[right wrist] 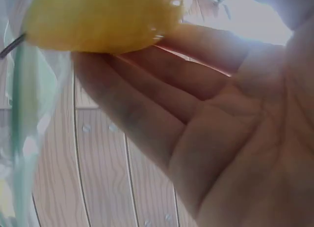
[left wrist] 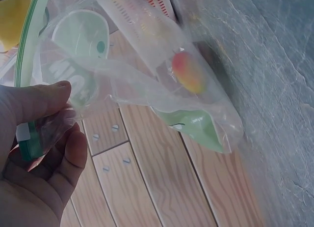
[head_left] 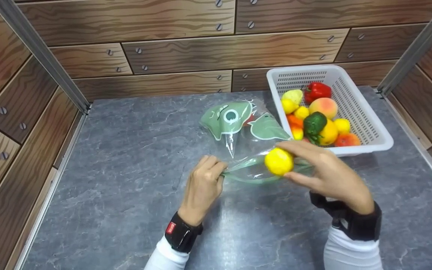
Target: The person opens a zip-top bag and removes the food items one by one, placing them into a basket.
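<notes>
My left hand [head_left: 204, 178] pinches the green-edged rim of a clear zip bag [head_left: 238, 144] at its left corner. The bag lies on the table, printed with a green cartoon face, its mouth parted toward me. My right hand [head_left: 324, 174] holds a yellow pear [head_left: 279, 161] between thumb and fingers, over the bag's mouth. In the right wrist view the pear's dark stem [right wrist: 12, 46] points toward the green bag rim [right wrist: 22, 114]. Through the plastic, the left wrist view shows a red-and-yellow mango [left wrist: 189, 72] low in the bag.
A white slotted basket [head_left: 379, 138] stands right of the bag, near its side. It holds a red pepper [head_left: 318, 92], a peach [head_left: 323, 108], a dark green vegetable [head_left: 315, 123] and several yellow and orange fruits. Wood-patterned panels [head_left: 178, 56] enclose the grey table [head_left: 126, 195].
</notes>
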